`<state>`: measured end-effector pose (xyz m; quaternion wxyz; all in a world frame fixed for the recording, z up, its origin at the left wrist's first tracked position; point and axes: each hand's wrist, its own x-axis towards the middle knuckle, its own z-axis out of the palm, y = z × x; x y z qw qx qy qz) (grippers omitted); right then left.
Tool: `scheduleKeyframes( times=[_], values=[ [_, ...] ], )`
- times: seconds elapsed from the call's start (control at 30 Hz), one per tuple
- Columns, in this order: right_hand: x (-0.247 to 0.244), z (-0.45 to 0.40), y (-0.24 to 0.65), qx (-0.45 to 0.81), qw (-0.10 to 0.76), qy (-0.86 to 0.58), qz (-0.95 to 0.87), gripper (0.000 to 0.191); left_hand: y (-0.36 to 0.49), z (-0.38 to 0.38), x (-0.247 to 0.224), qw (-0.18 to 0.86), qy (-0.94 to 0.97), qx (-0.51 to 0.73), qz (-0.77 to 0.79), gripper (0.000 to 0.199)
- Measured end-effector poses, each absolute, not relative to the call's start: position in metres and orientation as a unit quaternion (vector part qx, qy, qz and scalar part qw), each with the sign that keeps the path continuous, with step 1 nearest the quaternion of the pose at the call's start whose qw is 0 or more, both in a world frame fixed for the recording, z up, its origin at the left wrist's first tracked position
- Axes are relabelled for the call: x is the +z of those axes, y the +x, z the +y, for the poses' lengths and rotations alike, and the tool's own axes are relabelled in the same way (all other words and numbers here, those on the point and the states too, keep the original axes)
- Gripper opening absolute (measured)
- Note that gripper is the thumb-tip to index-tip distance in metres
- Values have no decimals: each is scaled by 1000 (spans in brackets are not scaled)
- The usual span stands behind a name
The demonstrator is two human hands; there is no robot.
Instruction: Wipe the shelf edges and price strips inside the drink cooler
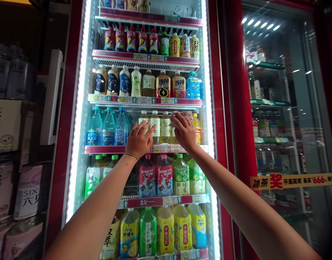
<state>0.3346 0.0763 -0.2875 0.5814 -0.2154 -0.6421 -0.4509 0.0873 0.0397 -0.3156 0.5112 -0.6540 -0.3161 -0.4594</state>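
My left hand [140, 138] reaches to the middle shelf with its fingers spread, in front of a row of pale-labelled drink bottles [155, 127]. Whether its fingertips touch a bottle cannot be made out. To the right of it, my right hand [185, 130] has its fingers bent over a pale, crumpled cloth [179, 115], partly hidden by the hand. Behind this hand, at the shelf's right end, stands a yellow bottle [196, 126]. Blue-green water bottles [108, 126] stand left of my left hand.
The lit drinks cooler has several stacked shelves with price strips along their front edges [144, 100]. Red-labelled bottles [165, 176] stand one shelf below. A second glass-fronted fridge [274, 119] is at the right. Stacked cans and boxes [5, 126] fill the left side.
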Motion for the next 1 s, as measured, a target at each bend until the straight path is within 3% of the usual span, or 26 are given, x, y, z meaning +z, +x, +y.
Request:
scheduleKeyframes(
  times=[0.1, 0.17, 0.23, 0.33, 0.47, 0.57, 0.7, 0.8, 0.87, 1.0],
  values=[
    [-288, 76, 335, -463, 558, -208, -657, 45, 87, 40, -316, 513, -653, -458, -318, 53],
    [-288, 76, 335, -462, 587, -224, -626, 35, 87, 41, -316, 519, -649, -457, -317, 51],
    [-288, 76, 336, -461, 610, -230, -602, 35, 86, 41, -316, 524, -647, -456, -315, 50],
    [-288, 74, 336, -477, 567, -190, -644, 42, 86, 42, -316, 522, -649, -455, -314, 50],
    [-289, 73, 336, -475, 547, -197, -660, 31, 87, 41, -316, 521, -648, -458, -314, 49],
    [-289, 74, 337, -462, 570, -210, -646, 41, 87, 41, -316, 518, -649, -458, -317, 49],
    [-288, 74, 337, -479, 502, -169, -700, 43, 87, 40, -316, 519, -649, -456, -317, 48],
    [-288, 74, 337, -463, 550, -204, -664, 37, 87, 40, -316, 513, -652, -460, -316, 49],
    [-288, 74, 337, -449, 581, -218, -643, 43, 87, 40, -315, 508, -654, -464, -314, 51],
    [-289, 74, 339, -454, 528, -198, -690, 51, 87, 40, -316, 509, -655, -466, -309, 52]
  ],
)
